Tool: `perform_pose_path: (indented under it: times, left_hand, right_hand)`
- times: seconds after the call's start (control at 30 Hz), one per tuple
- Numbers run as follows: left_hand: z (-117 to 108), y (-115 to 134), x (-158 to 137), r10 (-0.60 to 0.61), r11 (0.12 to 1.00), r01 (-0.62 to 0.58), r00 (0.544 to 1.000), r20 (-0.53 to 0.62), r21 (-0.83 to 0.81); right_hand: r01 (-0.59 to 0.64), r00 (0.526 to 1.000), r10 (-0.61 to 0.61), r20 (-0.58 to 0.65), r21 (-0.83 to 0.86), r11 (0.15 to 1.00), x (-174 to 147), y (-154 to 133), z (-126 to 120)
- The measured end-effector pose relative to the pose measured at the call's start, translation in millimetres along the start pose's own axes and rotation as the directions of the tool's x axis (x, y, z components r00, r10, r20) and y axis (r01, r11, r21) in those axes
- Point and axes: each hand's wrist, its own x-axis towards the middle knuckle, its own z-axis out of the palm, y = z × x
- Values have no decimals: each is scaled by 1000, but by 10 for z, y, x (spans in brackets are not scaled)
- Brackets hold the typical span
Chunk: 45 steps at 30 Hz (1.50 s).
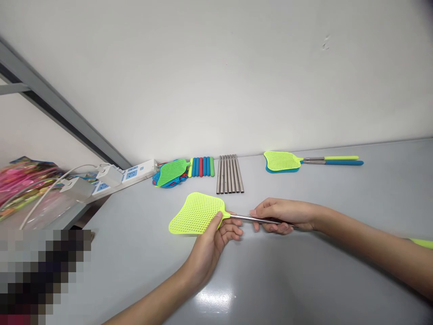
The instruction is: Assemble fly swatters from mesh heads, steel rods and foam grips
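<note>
Across the table in front of me lies a yellow-green fly swatter (198, 214) with a thin metal rod, held just over the grey surface. My left hand (213, 241) pinches the neck of its mesh head, thumb on top and the other fingers curled below. The metal rod (245, 218) runs rightward into my right hand (286, 215), whose fingers close round it. Beyond my right forearm a yellow-green handle (421, 243) shows at the right edge; the stretch between is hidden by the arm.
Along the wall stand a pile of blue and green swatter heads (172, 174), several coloured handles (201, 167), a row of metal rods (230, 175) and two assembled swatters (282, 161). At left are a power strip (138, 170) with plugs and bagged goods (30, 189).
</note>
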Motion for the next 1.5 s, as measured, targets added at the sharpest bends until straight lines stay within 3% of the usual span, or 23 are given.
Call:
perform_pose_path:
  times: [1.5]
  left_hand:
    - [-28, 53, 28, -41, 995, 43, 999, 18, -94]
  right_hand:
    - [14, 1000, -14, 0, -18, 1000, -21, -24, 5]
